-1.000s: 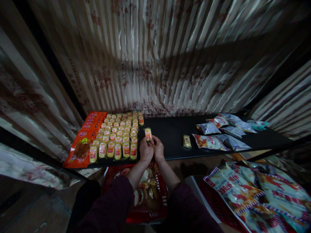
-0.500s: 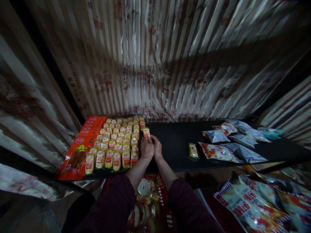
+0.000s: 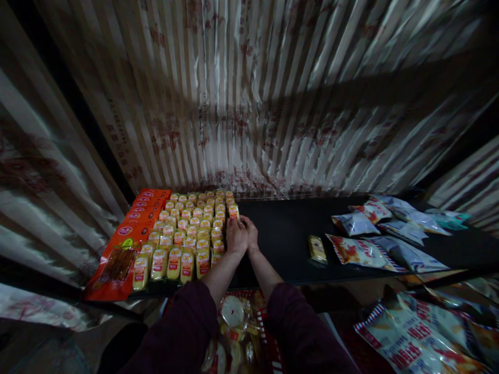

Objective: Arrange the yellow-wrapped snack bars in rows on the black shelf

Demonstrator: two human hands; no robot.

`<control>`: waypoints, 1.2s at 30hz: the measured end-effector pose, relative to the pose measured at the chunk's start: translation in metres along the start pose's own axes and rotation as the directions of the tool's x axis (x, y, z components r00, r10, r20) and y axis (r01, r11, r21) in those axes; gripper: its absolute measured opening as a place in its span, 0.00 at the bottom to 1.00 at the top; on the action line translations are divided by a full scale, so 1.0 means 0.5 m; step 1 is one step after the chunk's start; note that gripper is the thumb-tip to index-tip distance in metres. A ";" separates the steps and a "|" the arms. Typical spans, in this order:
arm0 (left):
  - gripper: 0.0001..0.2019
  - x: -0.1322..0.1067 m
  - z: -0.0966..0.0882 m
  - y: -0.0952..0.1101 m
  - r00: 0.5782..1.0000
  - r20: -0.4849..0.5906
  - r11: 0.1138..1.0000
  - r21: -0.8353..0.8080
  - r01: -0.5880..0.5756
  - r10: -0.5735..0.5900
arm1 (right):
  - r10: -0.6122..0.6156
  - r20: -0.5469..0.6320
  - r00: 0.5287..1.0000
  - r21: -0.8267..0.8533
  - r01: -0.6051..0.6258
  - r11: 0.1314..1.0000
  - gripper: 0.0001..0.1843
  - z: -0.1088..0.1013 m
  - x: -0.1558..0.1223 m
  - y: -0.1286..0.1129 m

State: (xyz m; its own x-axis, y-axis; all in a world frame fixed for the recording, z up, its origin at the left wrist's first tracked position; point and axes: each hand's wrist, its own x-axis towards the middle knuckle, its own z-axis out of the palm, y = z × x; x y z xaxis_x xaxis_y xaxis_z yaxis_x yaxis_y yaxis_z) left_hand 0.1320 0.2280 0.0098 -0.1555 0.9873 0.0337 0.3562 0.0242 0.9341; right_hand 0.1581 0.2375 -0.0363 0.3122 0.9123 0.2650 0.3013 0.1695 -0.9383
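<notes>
A small wrapped snack cake (image 3: 234,212), yellow with a red and white label, stands at the right edge of the packed cakes. My left hand (image 3: 236,239) is closed around its near end. Pressed against it, my right hand (image 3: 251,235) also has its fingers closed at the cake's lower right side; the fingertips are partly hidden. To the left, rows of matching wrapped cakes (image 3: 191,228) stand close together on the black shelf (image 3: 276,228). Farther left lie orange snack packets (image 3: 120,244), overlapping, with brown sticks showing through a window.
One wrapped cake (image 3: 317,249) lies alone on the shelf to the right. Several chip-like bags (image 3: 362,252) are spread beyond it. Below the shelf, a red box (image 3: 234,311) holds round wrapped foods, and larger snack bags (image 3: 421,332) sit lower right. A striped sheet (image 3: 249,104) hangs behind.
The view has shifted slightly, so the shelf goods sit a little lower and spread wider. Both hands stay together on the cake, which now sits closer to the row beside it.
</notes>
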 end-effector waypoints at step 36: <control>0.19 0.030 0.022 -0.019 1.000 -0.016 1.000 0.015 -0.004 0.005 | -0.099 0.042 0.994 -0.332 0.108 0.937 0.18 0.026 0.050 0.064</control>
State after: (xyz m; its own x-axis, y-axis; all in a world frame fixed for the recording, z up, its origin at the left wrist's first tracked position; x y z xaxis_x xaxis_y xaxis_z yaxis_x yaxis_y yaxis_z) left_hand 0.1364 0.2444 -0.0022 -0.1687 0.9847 0.0438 0.3706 0.0222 0.9285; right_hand 0.1640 0.2706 -0.0623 0.2423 0.9060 0.3471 0.6149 0.1334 -0.7773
